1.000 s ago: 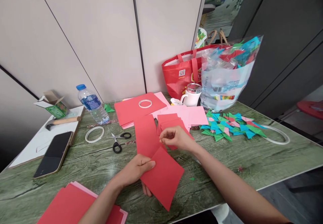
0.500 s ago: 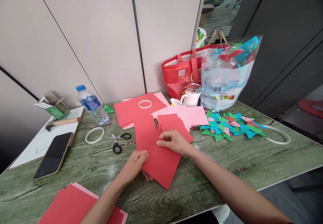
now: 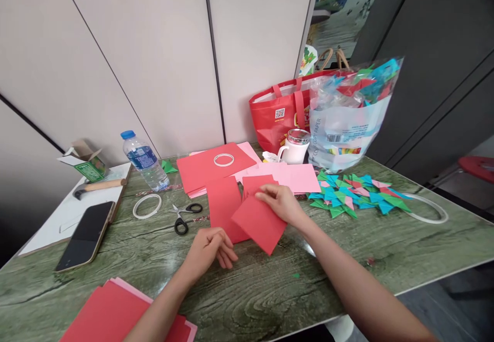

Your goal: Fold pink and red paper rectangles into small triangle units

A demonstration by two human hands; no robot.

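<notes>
The green wood-grain surface (image 3: 270,290) is crowded. At 9 o'clock a phone (image 3: 85,235) lies face up, overlapping a white board (image 3: 57,213). A water bottle (image 3: 144,160) stands at 10 o'clock, with a tape ring (image 3: 147,205) and scissors (image 3: 184,217) just nearer the middle. A red sheet (image 3: 224,205) lies flat at the centre. At 12 o'clock are a red paper stack (image 3: 204,169), pink sheets (image 3: 301,177) and a mug (image 3: 295,146). At 1 o'clock stand a red bag (image 3: 276,113) and a plastic bag (image 3: 343,126). Folded paper triangles (image 3: 355,195) and a white hoop (image 3: 428,208) lie at 3 o'clock, and another red stack (image 3: 111,316) at 7 o'clock.
</notes>
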